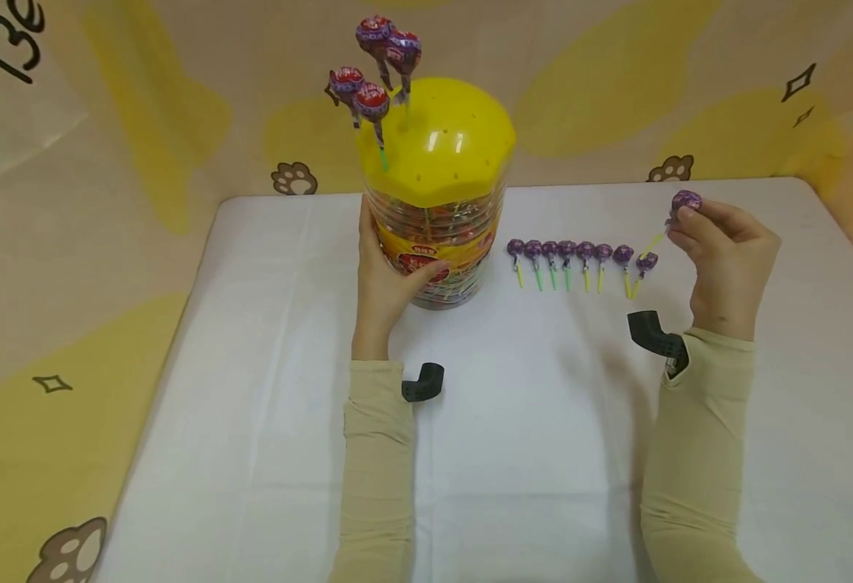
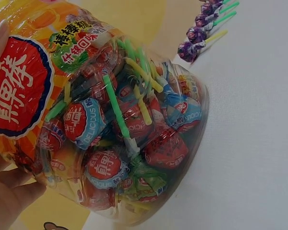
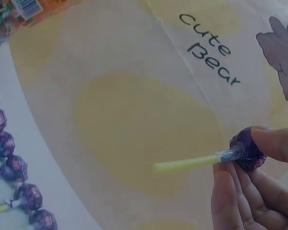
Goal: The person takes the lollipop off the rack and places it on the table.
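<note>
A clear plastic candy jar [image 1: 462,219] full of wrapped lollipops stands on the table, its yellow domed lid [image 1: 448,146] dotted with small holes. Several purple-and-red lollipops [image 1: 372,104] stick up from the lid's left side. My left hand [image 1: 385,279] holds the jar from the left, the thumb across its front label. In my right hand [image 1: 732,243], thumb and fingers pinch the head of a purple lollipop [image 3: 249,148], raised at the right; its yellow stick [image 3: 187,164] points left in the right wrist view. Just left of that hand lies a row of purple lollipops [image 1: 567,249].
The row's sticks, green and yellow, point toward me on the white tabletop [image 1: 513,429]. A patterned cloth backdrop [image 1: 601,89] rises behind the table's back edge. Black wrist mounts [image 1: 423,383] sit on both sleeves.
</note>
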Demonstrator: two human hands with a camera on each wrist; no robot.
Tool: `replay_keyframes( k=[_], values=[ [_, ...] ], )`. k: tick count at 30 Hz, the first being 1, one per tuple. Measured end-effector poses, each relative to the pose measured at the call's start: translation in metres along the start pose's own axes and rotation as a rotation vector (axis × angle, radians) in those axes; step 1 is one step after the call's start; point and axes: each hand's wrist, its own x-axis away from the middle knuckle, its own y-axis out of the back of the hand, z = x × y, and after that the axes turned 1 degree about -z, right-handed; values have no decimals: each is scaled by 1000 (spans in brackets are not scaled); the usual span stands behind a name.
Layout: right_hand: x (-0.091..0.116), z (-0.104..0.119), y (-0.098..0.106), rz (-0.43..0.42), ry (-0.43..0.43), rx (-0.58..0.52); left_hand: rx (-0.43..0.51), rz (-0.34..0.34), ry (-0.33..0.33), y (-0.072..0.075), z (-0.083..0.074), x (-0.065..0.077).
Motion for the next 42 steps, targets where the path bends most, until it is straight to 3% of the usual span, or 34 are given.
replay_keyframes(
  k=[4,13,21,29,42],
  values=[
    [-9,-3,15,-38,-69,31,13,1,6,0,0,0],
    [-25,-25,55,-80,-228,233,15,1,-2,-1,1,0],
    [-33,-43,79,-133,-349,222,19,1,-1,-1,0,0],
    [-34,-50,83,-146,-408,187,20,3,7,0,-1,0],
    [-33,-54,77,-172,-414,277,40,-2,-10,0,-2,0]
  ],
)
